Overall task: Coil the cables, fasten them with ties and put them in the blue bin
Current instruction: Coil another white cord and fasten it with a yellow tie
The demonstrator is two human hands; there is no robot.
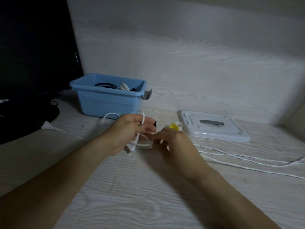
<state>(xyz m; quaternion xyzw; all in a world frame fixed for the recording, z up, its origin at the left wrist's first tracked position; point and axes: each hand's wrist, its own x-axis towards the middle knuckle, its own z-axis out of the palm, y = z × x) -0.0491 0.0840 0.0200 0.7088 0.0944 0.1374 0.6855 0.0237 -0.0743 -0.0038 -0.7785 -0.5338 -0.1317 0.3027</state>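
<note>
Over at the left sit a dark monitor (33, 47) and the smooth plastic blue bin (107, 103), coils already inside. Just in front, the left hand (130, 131) keeps its grip curled round the first loops of thin white cable (143, 119). The right hand (173, 142) pinches the next stretch, whose slack trails rightward across the pale wood-grain worktop (132, 187), past a white lid (212, 128).

Bare forearms (69, 176) — no sleeves, rings
</note>
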